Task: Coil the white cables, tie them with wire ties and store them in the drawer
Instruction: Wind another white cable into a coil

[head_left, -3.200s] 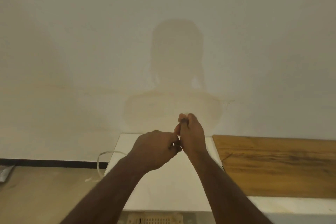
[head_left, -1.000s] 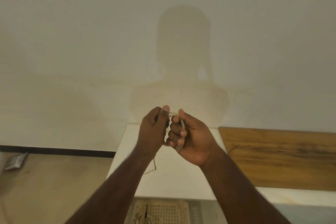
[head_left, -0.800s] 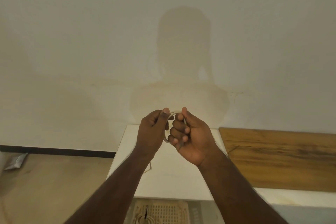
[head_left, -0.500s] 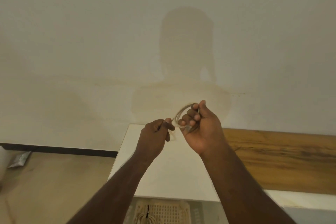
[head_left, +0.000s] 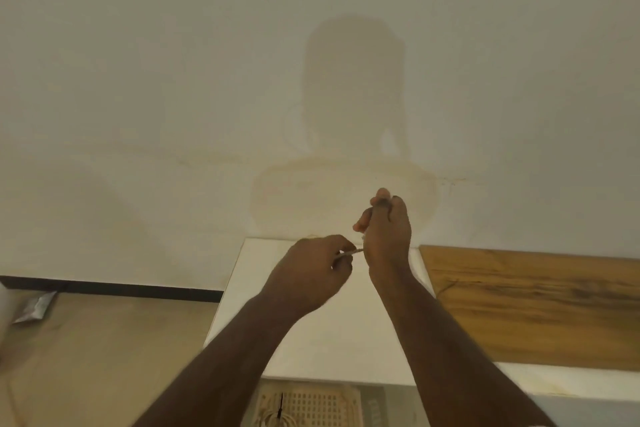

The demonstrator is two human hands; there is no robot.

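Above white cabinet top, fingers pinching cable.

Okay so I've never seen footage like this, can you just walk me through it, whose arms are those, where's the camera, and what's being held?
There is no machine here. The camera is worn on a person's head and looks forward and down, so the two bare arms are that person's own. The left hand and right hand meet above a white tabletop that stands against a plain wall. A short stretch of thin white cable runs between the hands; both pinch it, and the rest is hidden inside their fingers. To the right a wooden board lies on the surface. At the bottom edge a perforated basket shows below the tabletop. On the floor at far left lies a small silvery packet.
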